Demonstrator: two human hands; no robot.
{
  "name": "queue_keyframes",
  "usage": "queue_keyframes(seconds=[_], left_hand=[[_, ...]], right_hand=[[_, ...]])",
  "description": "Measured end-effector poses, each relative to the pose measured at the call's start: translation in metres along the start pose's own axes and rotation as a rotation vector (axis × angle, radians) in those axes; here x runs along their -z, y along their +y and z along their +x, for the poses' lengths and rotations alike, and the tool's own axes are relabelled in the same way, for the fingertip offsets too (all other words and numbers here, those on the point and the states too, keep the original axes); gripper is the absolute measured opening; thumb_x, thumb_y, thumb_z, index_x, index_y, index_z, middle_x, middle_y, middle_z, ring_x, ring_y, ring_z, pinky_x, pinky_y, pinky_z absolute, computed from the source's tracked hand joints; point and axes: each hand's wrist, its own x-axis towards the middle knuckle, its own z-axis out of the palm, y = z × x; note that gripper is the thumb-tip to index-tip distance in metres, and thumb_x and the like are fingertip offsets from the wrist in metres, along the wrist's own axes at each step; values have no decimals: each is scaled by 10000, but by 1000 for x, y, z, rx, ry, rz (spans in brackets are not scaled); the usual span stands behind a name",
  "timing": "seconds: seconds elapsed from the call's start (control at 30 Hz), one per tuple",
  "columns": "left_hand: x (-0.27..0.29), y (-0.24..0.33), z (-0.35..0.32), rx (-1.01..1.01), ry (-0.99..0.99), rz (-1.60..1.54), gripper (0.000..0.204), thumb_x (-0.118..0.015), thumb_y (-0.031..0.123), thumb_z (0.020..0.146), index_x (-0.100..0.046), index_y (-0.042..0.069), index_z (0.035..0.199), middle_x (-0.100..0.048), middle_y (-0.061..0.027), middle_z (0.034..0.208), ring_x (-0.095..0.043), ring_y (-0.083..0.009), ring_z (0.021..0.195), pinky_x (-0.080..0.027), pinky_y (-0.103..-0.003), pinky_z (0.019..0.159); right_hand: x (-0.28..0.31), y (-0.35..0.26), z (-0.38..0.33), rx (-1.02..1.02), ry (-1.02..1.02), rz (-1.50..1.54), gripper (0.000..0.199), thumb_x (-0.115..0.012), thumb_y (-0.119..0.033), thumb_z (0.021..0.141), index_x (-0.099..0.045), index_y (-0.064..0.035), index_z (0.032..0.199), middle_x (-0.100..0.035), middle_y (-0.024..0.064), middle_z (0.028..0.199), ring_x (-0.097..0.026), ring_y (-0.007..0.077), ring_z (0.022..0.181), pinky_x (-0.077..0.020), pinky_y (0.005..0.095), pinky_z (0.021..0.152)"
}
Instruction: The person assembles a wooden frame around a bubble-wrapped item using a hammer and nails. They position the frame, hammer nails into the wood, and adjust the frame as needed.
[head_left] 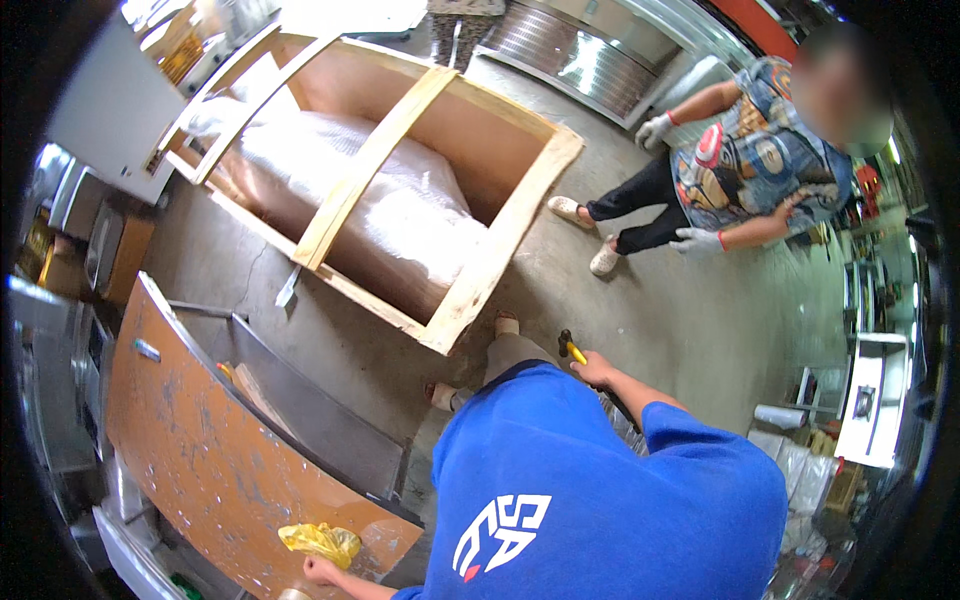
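My right hand (597,369) is closed around the yellow handle of a hammer (570,346), its dark head pointing away from me. Low on the left, my left hand (320,571) is closed at the near edge of a crumpled yellow plastic bag (322,542). That bag is over the near end of a scratched orange-brown table top (240,480). Beyond my feet lies an open wooden crate (480,290) with slats across its top. Inside it rests a large object wrapped in clear bubble film (400,210).
To the right of the crate stands a person (750,180) in a patterned shirt and gloves. A brush-like tool (287,290) lies on the concrete floor beside the crate. A white cabinet (110,120) is at the far left. Metal goods and wrapped packages (805,470) line the right side.
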Motion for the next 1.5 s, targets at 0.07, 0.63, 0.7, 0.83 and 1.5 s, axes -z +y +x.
queue_keyframes(seconds=[0.07, 0.63, 0.7, 0.83, 1.5], left_hand=[[11, -9, 17, -23, 236, -66, 244, -633, 200, 922, -755, -11, 912, -758, -177, 907, -708, -319, 799, -555, -441, 733], [42, 673, -496, -1028, -1008, -1261, 243, -665, -34, 949, -694, -7, 1188, -716, -82, 1087, -673, -144, 985, -526, -267, 875], [10, 713, -568, -1119, -1012, -1202, 183, -727, 11, 924, -754, 39, 1102, -729, -86, 1045, -664, -140, 914, -526, -279, 828], [-37, 765, -651, -1173, -981, -1006, 201, -784, 107, 901, -776, 87, 1100, -744, -59, 972, -664, -145, 874, -506, -289, 729], [-77, 775, -688, -1546, -625, -790, 240, -814, 44, 824, -744, 97, 1047, -730, -56, 869, -681, -170, 747, -552, -293, 629]], right_hand=[[5, 1, -4, -5, 21, 0, 500, -659, -381, 931, -608, 23, 1220, -717, 240, 962, -713, 356, 805, -546, 465, 697], [115, -6, 55, 53, 175, 476, 383, -645, -366, 968, -602, 5, 1052, -682, 256, 946, -670, 428, 914, -499, 483, 774], [131, 1, 67, 109, 248, 490, 382, -643, -361, 976, -601, 11, 1056, -673, 264, 932, -662, 443, 907, -499, 484, 769], [166, 12, 80, 128, 342, 562, 388, -653, -345, 984, -594, 32, 1055, -657, 287, 916, -652, 468, 903, -497, 491, 757], [251, -5, 136, 163, 310, 711, 391, -644, -374, 968, -584, 9, 1014, -658, 252, 849, -660, 431, 819, -491, 499, 716]])
